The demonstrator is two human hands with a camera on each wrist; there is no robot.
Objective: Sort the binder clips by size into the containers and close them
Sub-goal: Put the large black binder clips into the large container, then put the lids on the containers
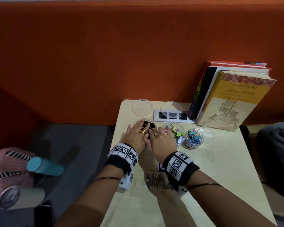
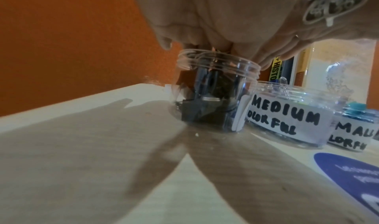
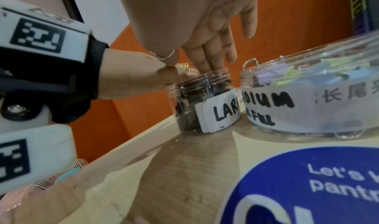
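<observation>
Three clear jars stand in a row on the small table [image 1: 211, 169]. The left jar [image 1: 152, 126], labelled LARGE [image 3: 217, 114], holds black binder clips [image 2: 207, 112]. My left hand [image 1: 142, 126] lies flat over its mouth, straight fingers pressing down on the clips. My right hand [image 1: 156, 133] reaches across from the right, its straight fingertips [image 3: 211, 65] touching the same jar's rim. The MEDIUM jar [image 1: 179, 134] and the small jar [image 1: 193, 140] hold colourful clips and stand uncovered. Two clear lids [image 1: 142, 107] [image 1: 170, 108] lie behind; a third lid [image 1: 207, 131] leans by the small jar.
Several books [image 1: 228, 99] lean against the orange wall at the back right. A white socket strip [image 1: 172, 115] lies under one lid. A blue round sticker [image 3: 307, 187] is on the table near my wrists. A teal bottle [image 1: 44, 166] lies left of the table.
</observation>
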